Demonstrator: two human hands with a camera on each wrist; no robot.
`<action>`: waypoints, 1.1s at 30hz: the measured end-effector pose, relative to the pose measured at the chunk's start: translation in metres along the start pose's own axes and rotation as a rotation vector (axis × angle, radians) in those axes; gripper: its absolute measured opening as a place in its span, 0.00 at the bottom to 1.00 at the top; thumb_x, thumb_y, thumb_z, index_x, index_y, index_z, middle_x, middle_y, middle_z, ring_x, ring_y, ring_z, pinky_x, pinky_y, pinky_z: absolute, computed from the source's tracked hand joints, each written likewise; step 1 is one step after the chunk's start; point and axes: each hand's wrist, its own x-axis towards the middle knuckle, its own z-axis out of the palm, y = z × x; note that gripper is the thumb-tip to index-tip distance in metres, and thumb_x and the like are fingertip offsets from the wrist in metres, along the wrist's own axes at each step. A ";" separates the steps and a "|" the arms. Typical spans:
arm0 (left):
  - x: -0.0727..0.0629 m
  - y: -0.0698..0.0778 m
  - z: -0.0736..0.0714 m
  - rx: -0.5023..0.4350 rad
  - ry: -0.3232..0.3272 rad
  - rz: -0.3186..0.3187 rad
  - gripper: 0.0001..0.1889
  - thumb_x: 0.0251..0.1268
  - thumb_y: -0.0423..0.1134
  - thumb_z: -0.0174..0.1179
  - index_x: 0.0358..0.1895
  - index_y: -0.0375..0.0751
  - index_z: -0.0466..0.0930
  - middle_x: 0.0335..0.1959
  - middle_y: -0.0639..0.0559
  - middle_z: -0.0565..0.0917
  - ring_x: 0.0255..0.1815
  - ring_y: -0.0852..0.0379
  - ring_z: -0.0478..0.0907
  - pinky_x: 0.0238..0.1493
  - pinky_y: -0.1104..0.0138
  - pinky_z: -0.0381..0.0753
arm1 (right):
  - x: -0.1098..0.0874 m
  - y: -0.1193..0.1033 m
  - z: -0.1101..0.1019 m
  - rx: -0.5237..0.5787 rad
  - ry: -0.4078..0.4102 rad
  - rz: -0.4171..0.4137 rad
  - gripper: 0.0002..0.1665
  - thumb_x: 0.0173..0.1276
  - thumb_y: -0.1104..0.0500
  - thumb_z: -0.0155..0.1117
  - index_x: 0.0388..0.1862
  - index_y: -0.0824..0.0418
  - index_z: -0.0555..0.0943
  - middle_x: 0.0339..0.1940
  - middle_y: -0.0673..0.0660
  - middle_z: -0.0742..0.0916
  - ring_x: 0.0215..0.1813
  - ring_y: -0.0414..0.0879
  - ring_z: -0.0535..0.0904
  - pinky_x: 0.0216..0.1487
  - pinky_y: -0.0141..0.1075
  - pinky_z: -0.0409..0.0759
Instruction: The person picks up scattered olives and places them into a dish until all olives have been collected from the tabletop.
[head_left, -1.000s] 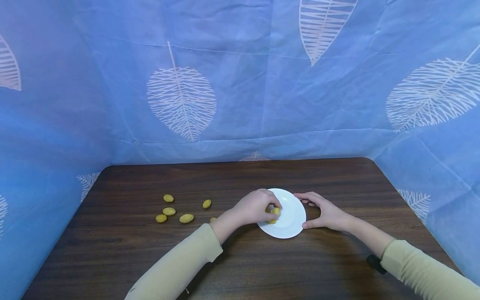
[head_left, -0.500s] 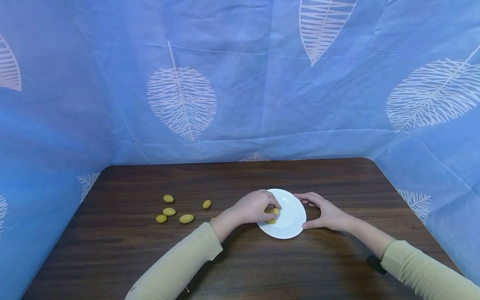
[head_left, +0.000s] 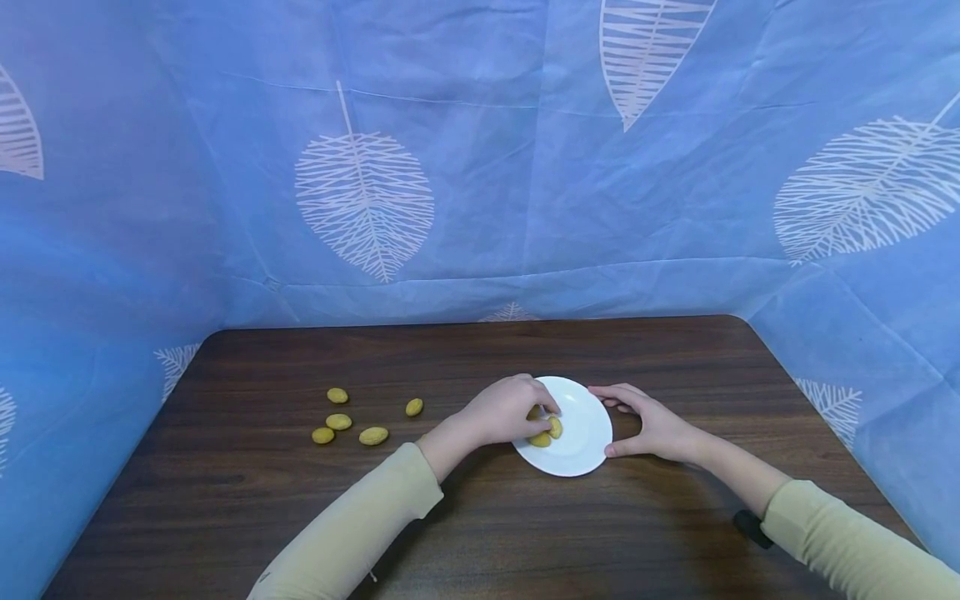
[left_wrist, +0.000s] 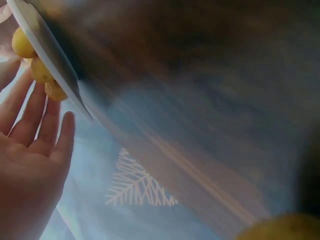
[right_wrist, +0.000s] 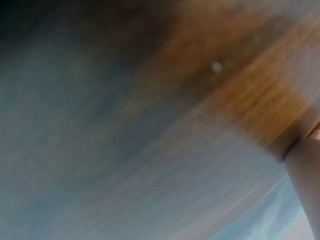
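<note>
A white plate [head_left: 581, 450] stands right of the table's middle in the head view. My left hand [head_left: 510, 410] is over its left side, fingers spread rather than wrapped. Beside its thumb lie small yellow potato-like ovals [head_left: 540, 439] on the plate. From the left wrist, several such ovals [left_wrist: 42, 70] show on the plate by the extended fingertips. At the plate's right edge, my right hand [head_left: 652, 427] holds the rim, thumb at the near side and fingers at the far side. The right wrist view is blurred and shows only a bit of skin [right_wrist: 305, 165].
Several more yellow ovals [head_left: 373, 436] lie on the dark wooden table [head_left: 247, 500] to the left. One sits alone nearer the plate, a yellow oval [head_left: 414, 407]. Blue cloth [head_left: 480, 208] with white leaf prints hangs behind the table.
My left thumb and fingers have drawn slightly back to the left, so the ovals on the plate show more plainly. The right hand and plate hardly differ.
</note>
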 end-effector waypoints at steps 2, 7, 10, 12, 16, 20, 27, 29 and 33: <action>-0.002 -0.002 -0.002 -0.009 0.009 0.005 0.11 0.76 0.43 0.67 0.56 0.50 0.91 0.56 0.58 0.91 0.61 0.59 0.82 0.66 0.68 0.81 | 0.000 0.000 0.000 0.001 -0.001 0.001 0.51 0.58 0.56 0.86 0.78 0.65 0.71 0.70 0.64 0.79 0.65 0.37 0.74 0.66 0.31 0.77; -0.009 -0.004 -0.008 -0.016 0.028 0.005 0.12 0.76 0.42 0.67 0.57 0.49 0.91 0.57 0.57 0.91 0.63 0.58 0.82 0.68 0.66 0.81 | 0.000 0.000 0.000 -0.003 0.000 0.000 0.51 0.58 0.56 0.86 0.78 0.64 0.72 0.70 0.64 0.79 0.65 0.39 0.74 0.66 0.31 0.77; -0.014 -0.005 -0.011 0.005 0.038 0.008 0.12 0.76 0.42 0.67 0.57 0.49 0.90 0.57 0.56 0.90 0.64 0.57 0.82 0.69 0.65 0.81 | 0.001 0.001 0.000 -0.001 0.001 0.001 0.51 0.58 0.56 0.86 0.78 0.64 0.72 0.70 0.64 0.80 0.65 0.40 0.75 0.66 0.31 0.77; -0.018 -0.005 -0.013 0.023 0.042 0.011 0.12 0.76 0.42 0.67 0.57 0.48 0.91 0.57 0.56 0.91 0.64 0.57 0.83 0.69 0.65 0.81 | 0.001 0.001 0.000 -0.001 0.000 0.002 0.51 0.58 0.55 0.86 0.78 0.64 0.72 0.70 0.64 0.80 0.65 0.40 0.75 0.66 0.31 0.77; -0.027 -0.007 -0.017 0.038 0.056 0.011 0.12 0.75 0.42 0.69 0.56 0.48 0.91 0.56 0.56 0.91 0.63 0.57 0.83 0.68 0.65 0.82 | 0.000 0.001 0.000 -0.002 -0.001 0.007 0.52 0.58 0.55 0.86 0.78 0.63 0.72 0.71 0.63 0.79 0.65 0.41 0.75 0.66 0.32 0.77; -0.037 -0.012 -0.020 0.027 0.071 -0.006 0.12 0.74 0.40 0.69 0.56 0.48 0.91 0.56 0.56 0.91 0.63 0.56 0.83 0.67 0.63 0.83 | 0.000 0.002 0.001 -0.002 0.000 0.012 0.52 0.58 0.55 0.86 0.78 0.63 0.71 0.70 0.63 0.79 0.66 0.42 0.75 0.66 0.33 0.78; -0.057 -0.023 -0.024 0.007 0.093 -0.048 0.13 0.74 0.40 0.69 0.58 0.48 0.90 0.58 0.54 0.89 0.65 0.54 0.83 0.69 0.58 0.83 | -0.001 0.000 0.001 0.002 0.000 0.017 0.52 0.58 0.55 0.86 0.78 0.64 0.71 0.70 0.63 0.79 0.66 0.44 0.75 0.67 0.33 0.78; -0.063 -0.026 -0.026 -0.006 0.101 -0.055 0.13 0.74 0.40 0.69 0.58 0.48 0.90 0.57 0.53 0.89 0.65 0.53 0.83 0.69 0.57 0.83 | -0.001 0.000 0.001 0.002 0.000 0.017 0.52 0.58 0.55 0.86 0.78 0.64 0.71 0.71 0.63 0.79 0.66 0.44 0.75 0.67 0.33 0.78; -0.075 -0.031 -0.033 -0.030 0.115 -0.074 0.13 0.74 0.38 0.69 0.57 0.47 0.89 0.56 0.52 0.89 0.65 0.51 0.83 0.70 0.54 0.82 | 0.000 0.001 0.001 0.001 0.005 0.018 0.52 0.58 0.55 0.87 0.78 0.63 0.72 0.70 0.63 0.79 0.65 0.43 0.76 0.66 0.32 0.77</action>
